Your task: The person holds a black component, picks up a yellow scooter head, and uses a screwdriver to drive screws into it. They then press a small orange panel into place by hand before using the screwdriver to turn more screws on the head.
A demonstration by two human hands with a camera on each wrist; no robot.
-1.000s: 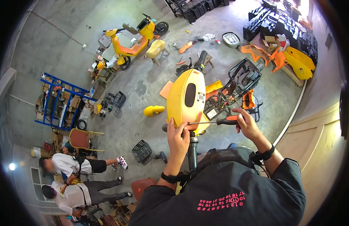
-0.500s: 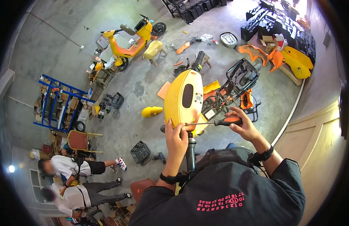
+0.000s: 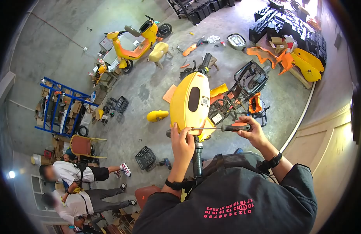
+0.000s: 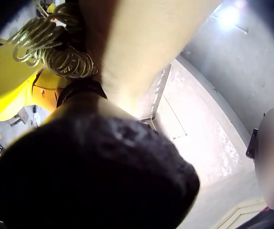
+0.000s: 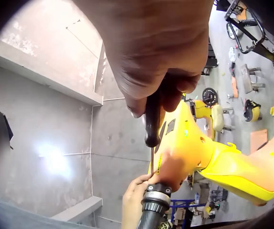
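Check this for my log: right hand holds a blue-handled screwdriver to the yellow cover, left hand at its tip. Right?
No: the screwdriver handle is orange and black in the head view; right hand, yellow cover and left hand are as stated.

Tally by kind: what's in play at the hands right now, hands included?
Hands: 2 (left hand, right hand)
Screwdriver: 1
Yellow cover: 1
Total: 4

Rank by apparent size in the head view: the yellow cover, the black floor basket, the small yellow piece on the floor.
1. yellow cover, though it sits nearest the camera
2. black basket
3. small yellow piece, roughly as wide but flatter
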